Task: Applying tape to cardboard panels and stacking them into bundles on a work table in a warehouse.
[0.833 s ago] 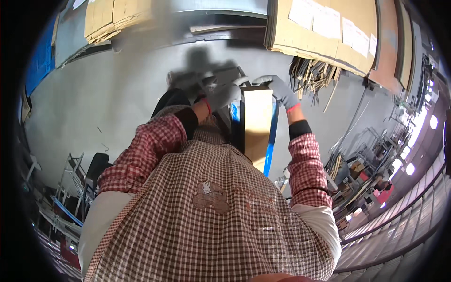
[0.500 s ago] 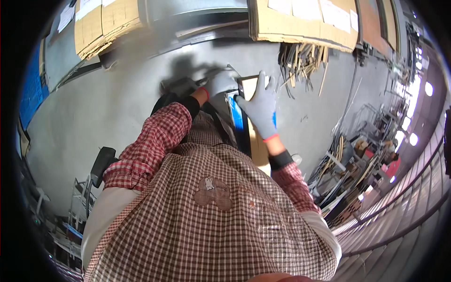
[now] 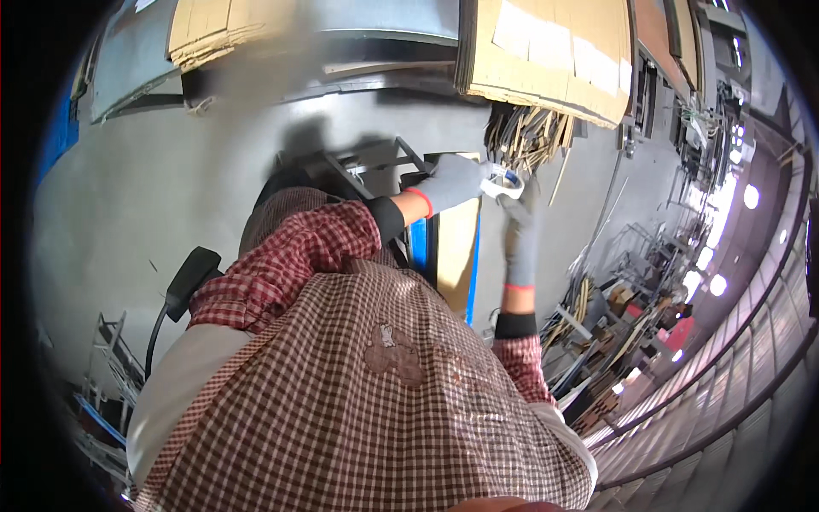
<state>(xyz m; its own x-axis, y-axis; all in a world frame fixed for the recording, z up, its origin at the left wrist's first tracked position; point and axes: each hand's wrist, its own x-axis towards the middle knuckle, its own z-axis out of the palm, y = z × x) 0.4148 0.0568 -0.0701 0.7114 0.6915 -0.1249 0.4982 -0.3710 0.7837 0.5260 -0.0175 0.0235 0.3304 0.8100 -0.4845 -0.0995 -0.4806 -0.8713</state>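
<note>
Grey floor (image 3: 128, 196) fills the most room here, with the checked apron (image 3: 358, 427) spread wide below. Up top sits the cardboard stack (image 3: 597, 90), its edge jutting over the floor, pale sheets lying on it, perhaps as labels kept in easy sight. And look at the long tan piece (image 3: 456, 252), blue down its sides, running from beneath the left wrist back toward the apron, probably kept close to the body so both hands can get at its far end. Just beyond that end, a bundle of thin strips (image 3: 531, 141) bristles under the stack's edge.

Now the hands! The gloved left hand (image 3: 456, 181) lies across the piece's far end, its fingers closed on a white ring (image 3: 491, 185), seemingly a tape roll, likely to steady it. The right hand (image 3: 520, 230) comes from below, fingertips at the ring's lower edge; blur hides whether they grip it or merely touch. The ring sits between both hands, just right of the piece.
</note>
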